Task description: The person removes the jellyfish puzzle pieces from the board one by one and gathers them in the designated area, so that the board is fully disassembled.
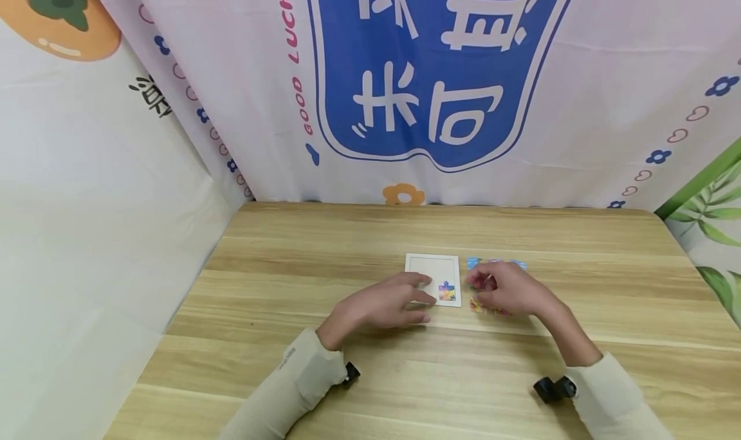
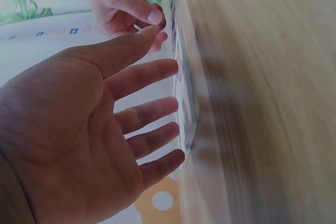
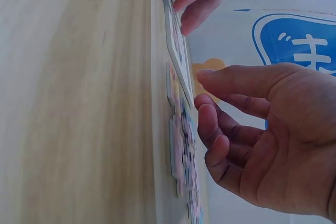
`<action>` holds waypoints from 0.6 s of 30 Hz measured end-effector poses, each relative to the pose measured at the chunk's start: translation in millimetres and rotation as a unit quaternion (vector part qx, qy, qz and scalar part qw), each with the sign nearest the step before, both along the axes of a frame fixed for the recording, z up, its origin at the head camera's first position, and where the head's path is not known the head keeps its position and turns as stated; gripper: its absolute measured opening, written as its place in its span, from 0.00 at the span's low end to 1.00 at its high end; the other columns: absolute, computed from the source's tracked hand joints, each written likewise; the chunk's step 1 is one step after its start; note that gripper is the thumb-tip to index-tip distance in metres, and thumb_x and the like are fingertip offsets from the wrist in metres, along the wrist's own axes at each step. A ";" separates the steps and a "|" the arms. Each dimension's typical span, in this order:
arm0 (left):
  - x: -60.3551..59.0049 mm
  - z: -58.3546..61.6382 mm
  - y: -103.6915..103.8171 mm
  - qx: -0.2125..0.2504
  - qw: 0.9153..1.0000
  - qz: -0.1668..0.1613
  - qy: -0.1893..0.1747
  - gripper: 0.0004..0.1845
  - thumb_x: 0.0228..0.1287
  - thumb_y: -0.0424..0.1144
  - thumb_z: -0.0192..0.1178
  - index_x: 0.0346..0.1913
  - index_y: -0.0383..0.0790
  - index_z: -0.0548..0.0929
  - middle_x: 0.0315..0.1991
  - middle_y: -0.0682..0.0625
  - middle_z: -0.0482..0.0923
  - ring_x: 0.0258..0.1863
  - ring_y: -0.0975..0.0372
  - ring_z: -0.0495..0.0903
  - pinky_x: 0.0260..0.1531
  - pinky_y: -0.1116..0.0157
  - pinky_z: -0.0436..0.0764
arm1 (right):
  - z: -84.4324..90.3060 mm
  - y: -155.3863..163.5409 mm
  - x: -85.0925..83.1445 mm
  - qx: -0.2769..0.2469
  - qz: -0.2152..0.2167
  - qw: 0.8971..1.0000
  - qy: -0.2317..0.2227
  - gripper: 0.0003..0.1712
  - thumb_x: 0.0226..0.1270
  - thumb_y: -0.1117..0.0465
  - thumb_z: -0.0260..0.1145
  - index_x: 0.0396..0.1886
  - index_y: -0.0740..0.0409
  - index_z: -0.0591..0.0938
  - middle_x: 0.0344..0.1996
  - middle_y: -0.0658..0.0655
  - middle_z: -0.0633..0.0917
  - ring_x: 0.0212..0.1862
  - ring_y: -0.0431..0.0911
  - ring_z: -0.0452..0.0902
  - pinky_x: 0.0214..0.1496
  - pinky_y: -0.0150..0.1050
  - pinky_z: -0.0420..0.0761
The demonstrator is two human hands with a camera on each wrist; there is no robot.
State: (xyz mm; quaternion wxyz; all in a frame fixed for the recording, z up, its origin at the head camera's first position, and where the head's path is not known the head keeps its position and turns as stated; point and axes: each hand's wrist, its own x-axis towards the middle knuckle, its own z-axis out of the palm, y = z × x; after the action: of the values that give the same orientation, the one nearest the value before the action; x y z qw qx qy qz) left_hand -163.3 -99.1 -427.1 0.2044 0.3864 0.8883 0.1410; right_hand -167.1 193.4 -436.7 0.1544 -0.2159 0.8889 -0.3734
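A small white puzzle tray (image 1: 427, 264) lies on the table, with a joined colorful bit of jigsaw (image 1: 447, 292) in its near right corner. My left hand (image 1: 384, 302) is over the tray's left side, fingers spread and fairly straight; the left wrist view shows its fingertips at the tray edge (image 2: 187, 103). Just right of the tray, my right hand (image 1: 509, 287) hovers above flat jigsaw pieces (image 1: 473, 262), covering many of them. Its fingers are loosely bent, and in the right wrist view a gap separates thumb from fingers, with nothing visible between them.
Both hands work on a wood-grain table (image 1: 324, 240). A printed cloth (image 1: 266, 150) with a blue emblem hangs behind its far edge, and a white cloth (image 1: 87, 234) hangs at the left. Black wrist cameras (image 1: 554, 389) sit at the sleeves.
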 end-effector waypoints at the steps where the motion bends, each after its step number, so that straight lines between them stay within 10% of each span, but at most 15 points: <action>1: 0.0 0.1 1.2 -0.004 1.000 0.000 -0.001 0.23 0.82 0.52 0.60 0.72 0.49 0.83 0.83 0.45 0.65 0.84 0.53 0.61 0.84 0.54 0.63 | -0.1 -1.5 -0.6 0.002 -0.002 1.000 0.000 0.13 0.67 0.69 0.71 0.51 0.63 0.87 0.39 0.55 0.88 0.32 0.41 0.78 0.29 0.33 0.80; 18: -1.6 1.0 19.8 -0.022 1.000 -0.012 0.001 0.24 0.80 0.51 0.62 0.72 0.49 0.83 0.83 0.45 0.65 0.84 0.53 0.63 0.82 0.56 0.66 | -3.5 -28.2 -9.5 -0.005 -0.001 0.999 -0.035 0.13 0.69 0.71 0.71 0.51 0.59 0.87 0.29 0.54 0.85 0.26 0.45 0.77 0.22 0.36 0.75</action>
State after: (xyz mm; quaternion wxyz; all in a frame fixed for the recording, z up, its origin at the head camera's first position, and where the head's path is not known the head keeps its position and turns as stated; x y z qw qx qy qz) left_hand -164.8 -79.3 -426.0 0.2137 0.3926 0.8866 0.1189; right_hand -176.6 165.2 -440.2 0.1839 -0.2030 0.8812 -0.3853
